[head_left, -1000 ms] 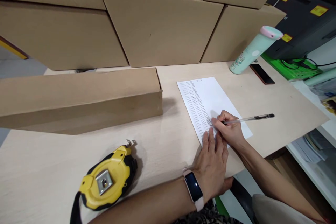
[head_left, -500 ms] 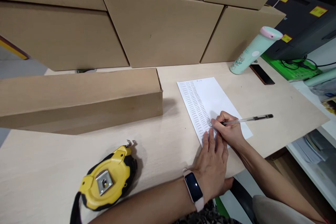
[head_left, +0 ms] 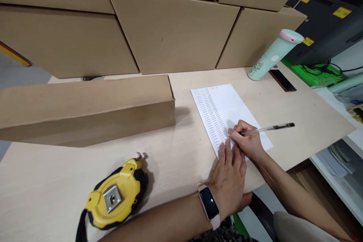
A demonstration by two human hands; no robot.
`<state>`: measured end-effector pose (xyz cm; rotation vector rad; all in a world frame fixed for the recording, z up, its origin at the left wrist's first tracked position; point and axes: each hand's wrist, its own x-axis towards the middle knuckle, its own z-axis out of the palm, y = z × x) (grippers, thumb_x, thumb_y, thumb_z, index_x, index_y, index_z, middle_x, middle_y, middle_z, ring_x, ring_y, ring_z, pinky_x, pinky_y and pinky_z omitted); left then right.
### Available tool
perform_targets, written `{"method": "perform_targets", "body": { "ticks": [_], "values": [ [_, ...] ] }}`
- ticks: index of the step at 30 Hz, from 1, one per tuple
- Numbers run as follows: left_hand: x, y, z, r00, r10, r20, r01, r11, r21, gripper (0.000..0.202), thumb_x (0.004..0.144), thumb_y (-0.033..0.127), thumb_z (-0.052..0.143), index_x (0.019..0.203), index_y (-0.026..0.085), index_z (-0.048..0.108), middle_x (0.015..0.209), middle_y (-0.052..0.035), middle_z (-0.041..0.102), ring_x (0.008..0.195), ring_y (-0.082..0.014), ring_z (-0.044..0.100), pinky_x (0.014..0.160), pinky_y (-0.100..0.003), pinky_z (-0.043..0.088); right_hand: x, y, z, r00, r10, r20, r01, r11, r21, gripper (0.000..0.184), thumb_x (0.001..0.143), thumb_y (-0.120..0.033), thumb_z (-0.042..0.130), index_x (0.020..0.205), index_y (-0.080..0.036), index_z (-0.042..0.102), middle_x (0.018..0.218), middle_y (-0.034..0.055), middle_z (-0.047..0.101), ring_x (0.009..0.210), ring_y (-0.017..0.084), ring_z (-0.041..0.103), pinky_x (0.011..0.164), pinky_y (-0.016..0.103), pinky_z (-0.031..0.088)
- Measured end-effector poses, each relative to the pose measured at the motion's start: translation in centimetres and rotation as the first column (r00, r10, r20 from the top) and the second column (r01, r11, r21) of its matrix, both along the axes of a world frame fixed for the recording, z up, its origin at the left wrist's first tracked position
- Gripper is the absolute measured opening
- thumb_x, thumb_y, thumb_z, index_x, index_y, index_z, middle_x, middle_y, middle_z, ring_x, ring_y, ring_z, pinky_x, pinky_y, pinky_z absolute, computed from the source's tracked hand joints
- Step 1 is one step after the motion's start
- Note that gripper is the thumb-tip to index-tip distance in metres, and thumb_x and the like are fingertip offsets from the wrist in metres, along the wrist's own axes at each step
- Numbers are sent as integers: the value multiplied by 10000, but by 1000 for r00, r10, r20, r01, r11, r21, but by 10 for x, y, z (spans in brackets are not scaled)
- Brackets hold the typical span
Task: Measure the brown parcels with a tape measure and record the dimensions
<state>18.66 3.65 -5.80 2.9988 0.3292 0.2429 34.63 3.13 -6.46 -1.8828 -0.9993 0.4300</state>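
- The right hand (head_left: 249,140) keeps its grip closed around a pen (head_left: 266,129); the tip points at the paper (head_left: 238,102), near the lower part of the columns of small writing. I cannot tell if the tip is touching, and the writing is too small to read.
- The left hand (head_left: 230,177) lies flat, with its fingers extended on the lower edge of the paper; its grip holds nothing. A watch (head_left: 209,202) is around this wrist.
- The paper lies on the bench (head_left: 181,166), turned at an angle, between the long cardboard box (head_left: 113,102) and the phone (head_left: 283,80).
- Compared with the 2 earlier pictures, very little changes: the 2 hands and the paper stay almost in the same place, and only the view tilts slightly.
- In my judgement, this means the writing stays at the same spot, with the sheet kept steady.
- The yellow tape measure (head_left: 127,181) rests near the left forearm, and nobody touches it.
- The mint bottle (head_left: 270,58) stands beyond the paper, just beside the phone.
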Motion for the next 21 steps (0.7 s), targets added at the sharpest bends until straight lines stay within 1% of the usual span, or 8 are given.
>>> {"method": "perform_targets", "body": {
  "ticks": [6, 10, 16, 21],
  "values": [
    [1, 0, 1, 1000, 2, -9, -2, 1000, 1, 973, 786, 734, 430, 1432, 8, 386, 1512, -215, 363, 1425, -448, 199, 1184, -563, 86, -2, 2, 4, 999, -25, 30, 25, 1000, -2, 360, 764, -292, 646, 540, -235, 369, 526, -59, 366, 516, 113, 321, 508, 286, 281],
    [1, 0, 1, 1000, 6, -7, -6, 1000, 2, 973, 784, 738, 430, 1429, 11, 393, 1511, -212, 366, 1427, -446, 193, 1186, -561, 91, -2, 2, 4, 1000, -17, 18, 17, 1000, 0, 363, 761, -306, 646, 537, -235, 369, 519, -59, 366, 508, 111, 314, 501, 284, 278],
    [0, -1, 1, 1000, -9, -13, 10, 1000, 5, 976, 787, 738, 425, 1432, 5, 386, 1506, -219, 370, 1432, -457, 163, 1184, -569, 76, -2, 2, 4, 998, -47, 49, 46, 999, 12, 345, 765, -285, 632, 540, -233, 375, 532, -57, 369, 523, 115, 330, 518, 287, 287],
    [0, 1, 1, 1000, -4, -8, 4, 1000, -4, 968, 796, 729, 418, 1436, 3, 378, 1511, -224, 359, 1428, -457, 175, 1185, -564, 67, -1, 1, 3, 999, -22, 23, 22, 1000, 1, 352, 769, -279, 636, 547, -237, 365, 526, -64, 358, 514, 112, 312, 511, 289, 277]
  ]
}}
